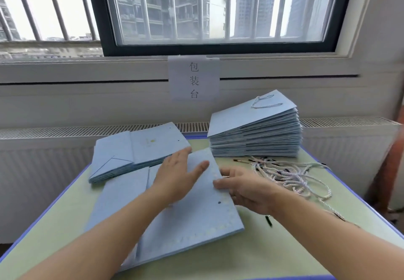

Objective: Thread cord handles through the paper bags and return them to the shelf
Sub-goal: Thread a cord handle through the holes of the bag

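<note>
Paper bag (175, 233) lies flat on the table (306, 242). Left hand (175, 178) presses it with straight fingers, probably to steady it, while right hand (244, 189) pinches its edge near 1 hole (219, 202); loose cords (290, 176) wait beside.

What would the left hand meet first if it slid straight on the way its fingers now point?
Probably the tall stack of finished bags, up and to the right of the left hand; bare table seems to lie between, though depth is unclear.
</note>
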Tool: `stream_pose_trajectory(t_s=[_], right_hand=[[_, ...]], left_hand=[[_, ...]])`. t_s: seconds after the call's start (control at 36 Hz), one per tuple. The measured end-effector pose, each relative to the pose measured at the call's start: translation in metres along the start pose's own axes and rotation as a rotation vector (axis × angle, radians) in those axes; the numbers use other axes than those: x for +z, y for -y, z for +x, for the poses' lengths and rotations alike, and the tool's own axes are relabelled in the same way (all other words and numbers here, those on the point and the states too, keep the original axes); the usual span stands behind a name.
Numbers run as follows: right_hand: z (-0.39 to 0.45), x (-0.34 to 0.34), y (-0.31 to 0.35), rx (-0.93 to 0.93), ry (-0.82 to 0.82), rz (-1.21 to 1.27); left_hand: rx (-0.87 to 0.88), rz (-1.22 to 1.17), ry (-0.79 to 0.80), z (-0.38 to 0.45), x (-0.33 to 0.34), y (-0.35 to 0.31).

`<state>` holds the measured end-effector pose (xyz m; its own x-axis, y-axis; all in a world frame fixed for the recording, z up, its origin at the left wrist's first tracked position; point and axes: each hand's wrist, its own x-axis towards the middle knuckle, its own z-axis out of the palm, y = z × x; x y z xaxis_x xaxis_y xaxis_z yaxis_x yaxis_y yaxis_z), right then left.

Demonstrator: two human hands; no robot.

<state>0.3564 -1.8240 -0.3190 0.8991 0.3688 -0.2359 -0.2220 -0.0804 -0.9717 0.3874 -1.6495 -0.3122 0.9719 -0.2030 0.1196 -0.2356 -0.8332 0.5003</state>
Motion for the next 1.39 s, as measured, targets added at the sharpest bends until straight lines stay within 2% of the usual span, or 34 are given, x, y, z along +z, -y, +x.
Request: stream_pose_trajectory(t_s=[0.06,0.14,0.28,0.33,0.39,0.44,0.5,0.56,0.64,0.72,0.81,0.94,1.0,1.06,1.17,1.28,1.39], right_hand=[[-0.003,0.0,0.0,-0.003,0.032,-0.064],[-0.008,-0.002,0.0,-0.005,0.047,-0.198],[-0.012,-0.011,0.006,0.038,0.15,-0.377],[-0.013,-0.019,0.013,0.05,0.142,-0.488],[-0.007,-0.035,0.02,0.006,-0.029,-0.6],[0.004,-0.056,0.027,-0.073,-0.296,-0.744],[0.014,-0.075,0.033,-0.077,-0.513,-1.041],[0.023,-0.086,0.035,0.0,-0.624,-1.275],[0.035,-0.095,0.031,0.11,-0.631,-1.409],[0.043,-0.096,0.025,0.15,-0.635,-1.426],[0.047,-0.097,0.022,0.113,-0.677,-1.426],[0.047,-0.096,0.023,-0.133,-0.73,-1.317],[0.043,-0.091,0.027,-0.24,-0.653,-1.138],[0.036,-0.077,0.029,-0.287,-0.507,-0.983],[0.035,-0.042,0.02,-0.258,-0.284,-1.076],[0.041,-0.022,0.006,-0.243,-0.192,-1.065],[0.046,-0.009,-0.002,-0.285,-0.171,-0.993]], left_hand=[[-0.074,-0.023,0.019,0.012,0.011,-0.005],[-0.14,0.076,0.025,0.021,0.023,-0.015],[-0.116,0.178,0.053,0.029,0.028,-0.021],[-0.125,0.19,0.081,0.03,0.028,-0.018],[-0.137,0.171,0.097,0.028,0.029,-0.011],[-0.135,0.123,0.093,0.025,0.031,-0.004],[-0.131,0.046,0.065,0.02,0.034,0.001],[-0.116,-0.025,0.037,0.015,0.036,0.003],[-0.104,-0.116,0.023,0.013,0.035,0.005],[-0.11,-0.208,0.059,0.014,0.033,0.009],[-0.102,-0.319,0.1,0.015,0.031,0.014],[-0.128,-0.546,0.163,0.017,0.028,0.021],[-0.133,-0.644,0.196,0.017,0.026,0.02],[-0.131,-0.747,0.24,0.018,0.023,0.02],[-0.151,-0.867,0.339,0.02,0.017,0.026],[-0.13,-0.918,0.368,0.021,0.017,0.029],[-0.119,-0.943,0.366,0.023,0.017,0.03]])
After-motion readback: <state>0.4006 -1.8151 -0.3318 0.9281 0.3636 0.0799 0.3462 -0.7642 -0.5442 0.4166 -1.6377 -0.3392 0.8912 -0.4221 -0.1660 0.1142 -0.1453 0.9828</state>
